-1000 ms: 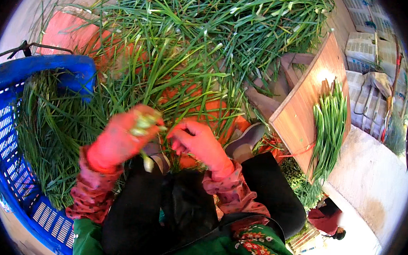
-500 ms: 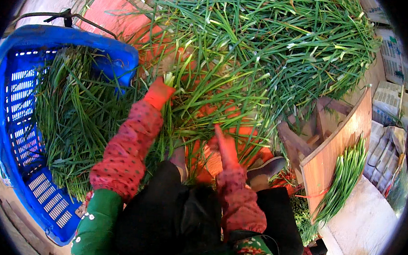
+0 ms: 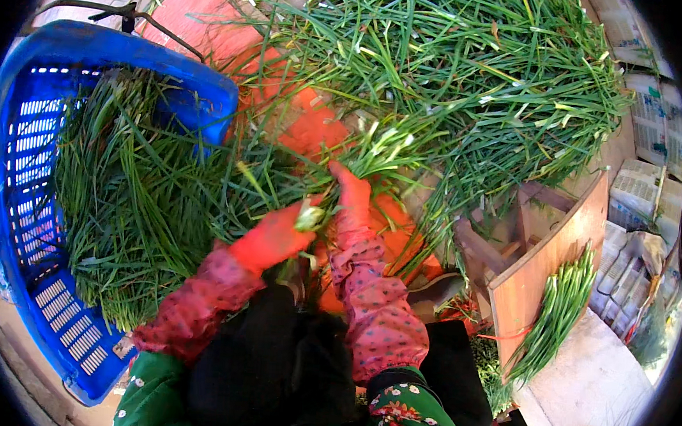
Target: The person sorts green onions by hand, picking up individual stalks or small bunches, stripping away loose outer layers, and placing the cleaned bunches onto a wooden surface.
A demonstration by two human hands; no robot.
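My left hand [image 3: 275, 239], in an orange glove, is closed around a few chives whose pale ends [image 3: 307, 217] stick out past the fingers, just in front of my knees. Slightly farther out, my right hand [image 3: 352, 192], also gloved in orange, grips a bunch of chives [image 3: 388, 149] with its light ends fanned toward the far right. Its fingers are partly hidden by the leaves. Orange-red sheeting [image 3: 307, 121] lies beneath both hands. A wide heap of loose chives [image 3: 459, 64] spreads over the ground beyond them.
To the left, a blue plastic crate [image 3: 38, 187] lies tipped, with a pile of leafy greens [image 3: 131, 200] spilling out. At right a wooden stool [image 3: 512, 282] stands tilted, with a neat chive bundle [image 3: 557, 312] against its board. Printed paper stacks [image 3: 642, 200] line the far right.
My left hand has drawn back toward my body and right, carrying a few chives. The right hand has moved outward and slightly left, now holding the bunch. The view has shifted slightly.
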